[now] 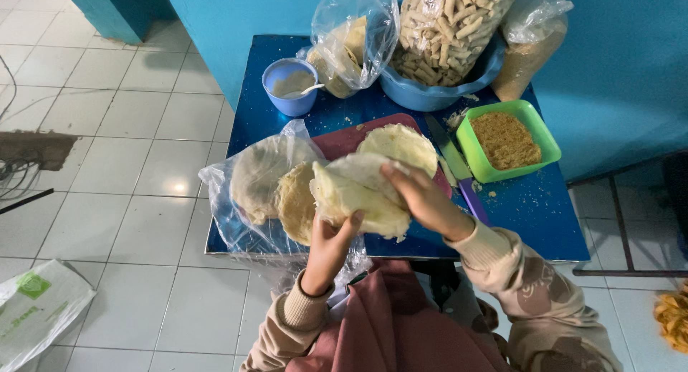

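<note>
Nearest the lens, a dusty-pink garment (394,322) covers the person's lap, with beige sleeves running up to both hands. Held above the front edge of the blue desk (545,214) is a stack of thin, pale round wrappers (358,200). Its lower edge rests in the left hand (331,243), whose fingers are closed around it, thumb pressed up against the underside. From the other side the right hand (423,196) lies over the top of the stack, its fingers (393,173) pinching the uppermost sheet, which is lifted and partly folded away from the rest.

Just left of the hands, more of the same wrappers (269,182) lie inside a clear plastic bag (222,200) at the desk's front-left corner. Behind the hands, another round sheet (400,144) lies flat on a maroon cutting board (344,137). A knife (455,164) lies beside the board, and just right of it stands a green tub of breadcrumbs (507,139). At the back stand a small blue bowl (290,85) of pale paste with a spoon, a bagged stack of wrappers (351,49), and a blue basin (437,92) holding a bag of breaded rolls (448,28).
</note>
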Tool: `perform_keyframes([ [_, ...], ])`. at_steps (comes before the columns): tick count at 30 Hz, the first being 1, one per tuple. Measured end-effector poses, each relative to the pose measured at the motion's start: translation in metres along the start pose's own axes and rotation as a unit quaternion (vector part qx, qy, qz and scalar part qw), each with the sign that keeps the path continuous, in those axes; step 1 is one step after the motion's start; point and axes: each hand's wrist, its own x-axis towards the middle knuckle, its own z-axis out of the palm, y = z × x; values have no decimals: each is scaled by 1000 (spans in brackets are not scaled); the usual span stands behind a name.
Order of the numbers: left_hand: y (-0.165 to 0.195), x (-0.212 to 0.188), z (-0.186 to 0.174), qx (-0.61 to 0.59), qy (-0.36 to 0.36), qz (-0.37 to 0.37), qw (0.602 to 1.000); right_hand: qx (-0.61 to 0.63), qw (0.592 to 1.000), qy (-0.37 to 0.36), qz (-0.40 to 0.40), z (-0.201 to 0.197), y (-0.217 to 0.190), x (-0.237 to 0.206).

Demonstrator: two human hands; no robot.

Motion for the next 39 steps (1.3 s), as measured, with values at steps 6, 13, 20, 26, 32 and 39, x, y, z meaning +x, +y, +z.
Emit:
perform_keyframes([
  [6,-16,0,-27,-136,89,-24,986,323,935,82,120,-20,11,12],
  [13,-4,0,-45,-217,126,1,968,351,924,118,93,-48,1,-2],
  [20,18,6,-66,-178,150,84,969,310,931,191,10,-86,-22,-5],
  [26,21,6,-69,-93,144,155,973,337,924,182,-4,-78,-14,-4],
  [32,28,6,-67,-220,156,52,962,91,959,235,-130,-74,-1,7],
  [39,14,7,-73,-132,139,141,971,-671,702,112,-210,-28,71,27],
])
